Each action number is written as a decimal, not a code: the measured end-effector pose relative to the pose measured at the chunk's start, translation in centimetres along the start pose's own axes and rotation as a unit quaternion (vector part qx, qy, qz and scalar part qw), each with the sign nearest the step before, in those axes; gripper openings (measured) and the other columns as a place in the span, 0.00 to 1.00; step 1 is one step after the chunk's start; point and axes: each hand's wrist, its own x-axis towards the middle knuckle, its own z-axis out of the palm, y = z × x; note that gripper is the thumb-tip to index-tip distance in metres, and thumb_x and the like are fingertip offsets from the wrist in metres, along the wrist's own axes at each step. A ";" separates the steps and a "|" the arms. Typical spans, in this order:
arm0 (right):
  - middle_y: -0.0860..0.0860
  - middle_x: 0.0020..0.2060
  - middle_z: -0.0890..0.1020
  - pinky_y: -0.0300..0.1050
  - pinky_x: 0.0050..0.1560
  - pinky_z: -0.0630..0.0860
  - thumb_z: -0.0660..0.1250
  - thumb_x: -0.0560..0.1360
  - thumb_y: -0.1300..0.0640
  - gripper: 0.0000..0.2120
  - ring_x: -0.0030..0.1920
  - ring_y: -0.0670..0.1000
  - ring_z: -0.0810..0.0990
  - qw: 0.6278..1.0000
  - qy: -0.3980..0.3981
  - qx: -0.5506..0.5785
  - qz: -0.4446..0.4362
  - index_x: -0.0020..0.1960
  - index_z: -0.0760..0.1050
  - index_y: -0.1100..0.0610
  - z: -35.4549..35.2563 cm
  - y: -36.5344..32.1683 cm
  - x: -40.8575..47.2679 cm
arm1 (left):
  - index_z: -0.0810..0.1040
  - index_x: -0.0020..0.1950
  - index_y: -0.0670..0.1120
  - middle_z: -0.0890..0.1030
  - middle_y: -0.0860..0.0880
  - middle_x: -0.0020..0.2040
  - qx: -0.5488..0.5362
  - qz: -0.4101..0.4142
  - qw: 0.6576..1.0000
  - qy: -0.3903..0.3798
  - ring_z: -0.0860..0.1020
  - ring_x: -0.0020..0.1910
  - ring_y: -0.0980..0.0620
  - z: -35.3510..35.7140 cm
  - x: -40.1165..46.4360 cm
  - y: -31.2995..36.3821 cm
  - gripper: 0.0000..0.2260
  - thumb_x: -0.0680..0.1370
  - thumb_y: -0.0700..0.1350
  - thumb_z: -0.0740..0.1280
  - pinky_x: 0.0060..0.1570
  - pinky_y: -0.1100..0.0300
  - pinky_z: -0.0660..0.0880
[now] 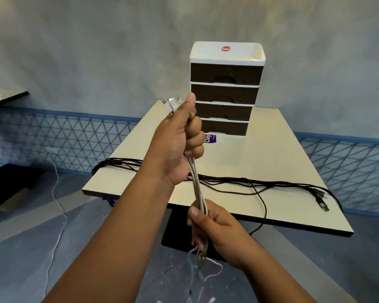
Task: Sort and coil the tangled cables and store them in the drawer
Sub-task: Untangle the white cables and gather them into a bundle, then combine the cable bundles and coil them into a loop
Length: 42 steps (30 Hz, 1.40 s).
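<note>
Hands are gripping a bundle of thin white cables [197, 182] in front of the beige rectangular table [271, 162]. Left hand [179, 141] fingers are curling tightly around its top, right hand [212, 224] fingers are clamping lower.

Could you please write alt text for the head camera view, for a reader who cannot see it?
Two hands, left above right, grip a bundle of white cables held taut between them. Behind, black cables sprawl across a beige table beside a four-drawer unit, all drawers closed.

"Uniplus", roughly legible, is printed on a red oval sticker [226, 49] on the drawer unit's white top [245, 54]. "Clay" is read on a purple label [210, 138] at its base.
</note>
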 end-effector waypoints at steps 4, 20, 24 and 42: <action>0.49 0.34 0.80 0.40 0.40 0.75 0.66 0.80 0.54 0.08 0.37 0.46 0.80 0.993 -0.026 -0.109 0.032 0.46 0.75 0.59 -0.1 0.9 0.1 | 0.67 0.37 0.51 0.59 0.55 0.26 -0.059 -0.005 0.996 0.060 0.54 0.24 0.58 -2.3 -1.0 -0.7 0.15 0.81 0.55 0.61 0.23 0.66 0.53; 0.43 0.59 0.78 0.50 0.62 0.76 0.66 0.74 0.46 0.22 0.60 0.43 0.77 0.968 -0.094 -0.232 0.033 0.67 0.69 0.42 3.3 2.7 10.7 | 0.64 0.35 0.52 0.58 0.55 0.22 -0.106 0.036 0.986 0.123 0.54 0.21 0.60 -13.4 2.2 2.9 0.16 0.82 0.54 0.59 0.19 0.68 0.53; 0.40 0.66 0.74 0.38 0.67 0.69 0.59 0.70 0.60 0.31 0.68 0.37 0.70 0.973 -0.077 -0.212 0.053 0.72 0.65 0.43 3.4 2.6 15.5 | 0.63 0.34 0.52 0.58 0.55 0.21 -0.135 0.004 0.982 0.132 0.55 0.19 0.61 -18.9 4.7 4.3 0.17 0.82 0.54 0.58 0.17 0.69 0.54; 0.53 0.67 0.72 0.48 0.67 0.68 0.64 0.78 0.49 0.25 0.67 0.55 0.69 0.841 -0.107 -0.530 -0.018 0.73 0.66 0.53 15.1 4.2 41.3 | 0.62 0.32 0.51 0.58 0.55 0.21 -0.139 -0.055 0.967 0.207 0.56 0.17 0.61 -38.6 6.8 8.5 0.17 0.80 0.53 0.57 0.19 0.69 0.50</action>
